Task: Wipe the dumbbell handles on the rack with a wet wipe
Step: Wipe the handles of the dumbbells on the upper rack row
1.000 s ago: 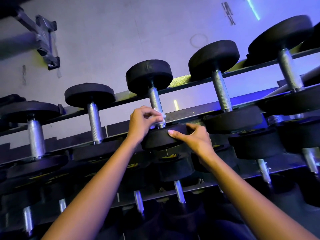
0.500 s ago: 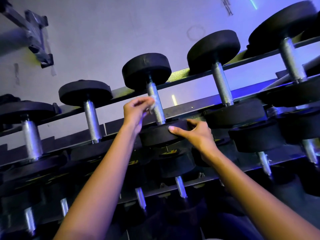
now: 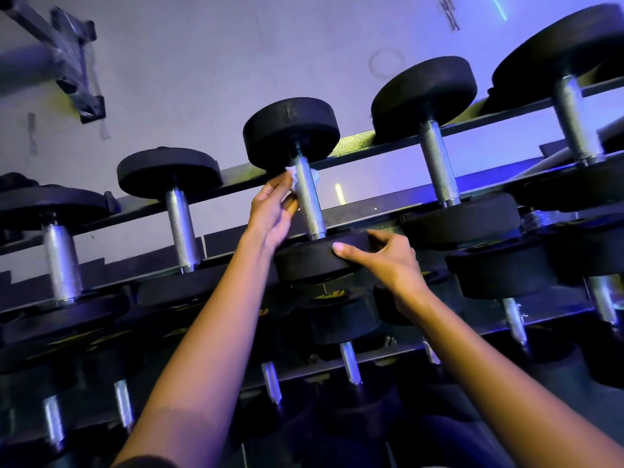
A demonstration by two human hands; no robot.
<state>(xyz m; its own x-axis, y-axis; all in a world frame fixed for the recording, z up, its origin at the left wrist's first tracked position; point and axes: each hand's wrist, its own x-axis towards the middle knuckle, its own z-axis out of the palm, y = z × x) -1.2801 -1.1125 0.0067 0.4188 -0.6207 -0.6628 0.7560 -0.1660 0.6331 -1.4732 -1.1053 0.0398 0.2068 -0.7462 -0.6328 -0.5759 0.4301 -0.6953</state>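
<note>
A black dumbbell with a knurled steel handle (image 3: 309, 201) lies across the top rails of the rack (image 3: 378, 148), in the middle of the row. My left hand (image 3: 273, 211) holds a small white wet wipe (image 3: 293, 175) against the upper left part of that handle, just under the far head (image 3: 291, 131). My right hand (image 3: 381, 256) grips the rim of the same dumbbell's near head (image 3: 314, 265), thumb on its front edge.
More dumbbells sit on the top tier: two to the left (image 3: 180, 224) (image 3: 60, 261), two to the right (image 3: 437, 163) (image 3: 574, 119). Lower tiers hold several more dumbbells (image 3: 347, 359). A grey wall rises behind, with a metal bracket (image 3: 72, 62) at upper left.
My left hand has slid with the wipe up the handle, from its lower end near the front head to its upper end. My right hand stays on the near head.
</note>
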